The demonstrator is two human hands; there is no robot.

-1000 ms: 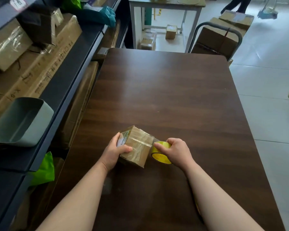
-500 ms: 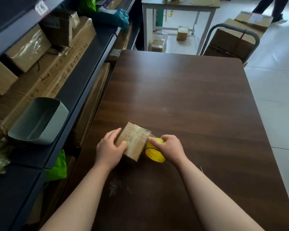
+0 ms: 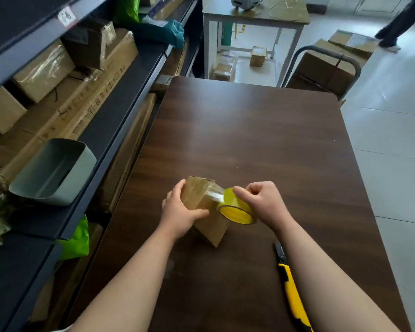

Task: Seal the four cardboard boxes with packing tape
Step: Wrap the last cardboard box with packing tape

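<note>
A small cardboard box (image 3: 210, 222) stands tilted on the dark wooden table (image 3: 249, 140), its upper faces wrapped in clear tape. My left hand (image 3: 179, 213) grips the box from the left, thumb across its front face. My right hand (image 3: 261, 200) holds a roll of packing tape with a yellow core (image 3: 236, 209) against the box's right side. A short strip of clear tape runs from the roll onto the box.
A yellow and black utility knife (image 3: 290, 288) lies on the table beside my right forearm. Shelves (image 3: 120, 92) on the left hold cardboard boxes and a grey bin (image 3: 55, 171). A trolley with boxes (image 3: 326, 65) stands beyond the table. A person's legs (image 3: 398, 22) show at the far right.
The box has been turned and tipped up on an edge under my left hand. My right hand has brought the roll up and over along the box's right side. The knife has come into view.
</note>
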